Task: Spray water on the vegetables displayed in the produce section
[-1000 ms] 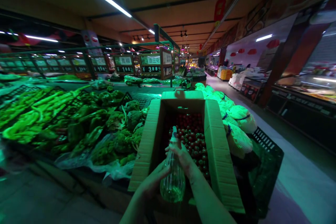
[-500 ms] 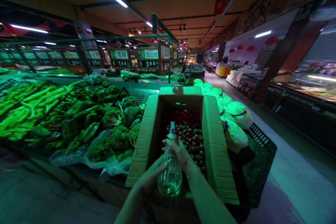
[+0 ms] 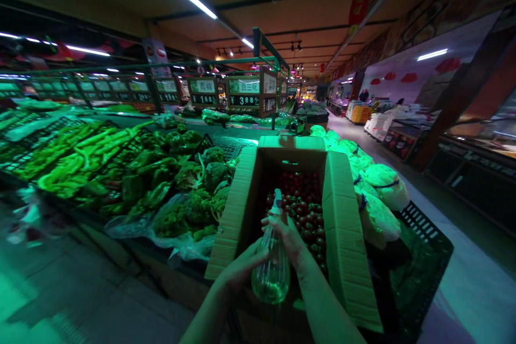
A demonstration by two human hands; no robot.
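Both my hands hold a clear plastic spray bottle [image 3: 272, 274] with a white nozzle over an open cardboard box [image 3: 346, 258]. My right hand [image 3: 288, 236] wraps the bottle's neck at the trigger. My left hand [image 3: 242, 271] cups the bottle's left side low down. The nozzle points away from me at the small red cherry tomatoes [image 3: 302, 209] that fill the box. The box rests on a produce stand in a dim market aisle.
Broccoli [image 3: 189, 209] and green peppers [image 3: 137, 183] lie left of the box, long green vegetables [image 3: 68, 156] farther left. Wrapped cabbages [image 3: 374, 193] sit to the right beside a black crate [image 3: 423, 236]. Price signs [image 3: 244, 94] hang behind. An aisle floor [image 3: 463, 279] runs along the right.
The hands and bottle keep the same grip over the tomatoes. The view has shifted slightly, so the box and stand sit a little more to the right in the picture.
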